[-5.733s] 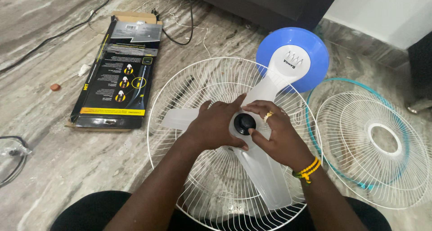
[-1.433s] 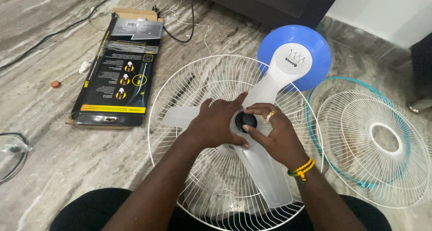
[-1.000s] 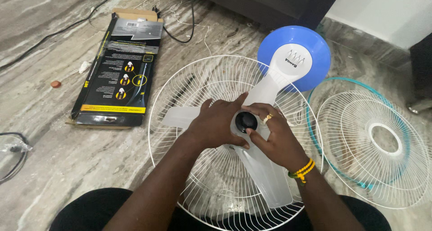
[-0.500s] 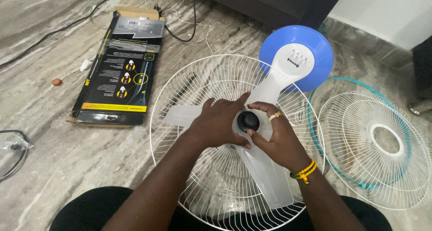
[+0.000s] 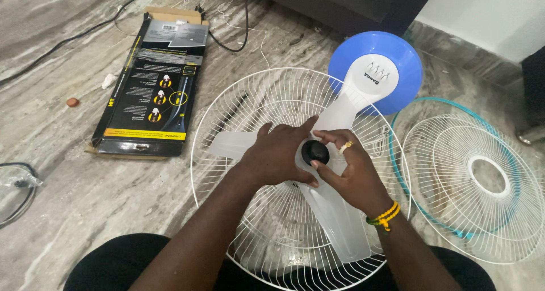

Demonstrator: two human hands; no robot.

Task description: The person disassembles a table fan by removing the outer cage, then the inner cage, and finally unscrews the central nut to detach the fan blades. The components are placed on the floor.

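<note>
Since a moment ago, only the right hand [image 5: 347,169] has shifted, its fingers pinching the black knob [image 5: 314,152] at the blade hub. Left hand [image 5: 278,155] lies spread flat on the translucent fan blade [image 5: 335,217] inside the white grille [image 5: 255,98]; beyond sits the blue base [image 5: 397,53].

Both forearms reach forward from the bottom of the view, converging in the middle. The left hand [image 5: 278,157] lies palm down, fingers spread flat and pointing forward. The right hand [image 5: 349,172] sits just beside it, wrist bent, thumb and fingertips [image 5: 319,134] curled inward in a pinch.
</note>
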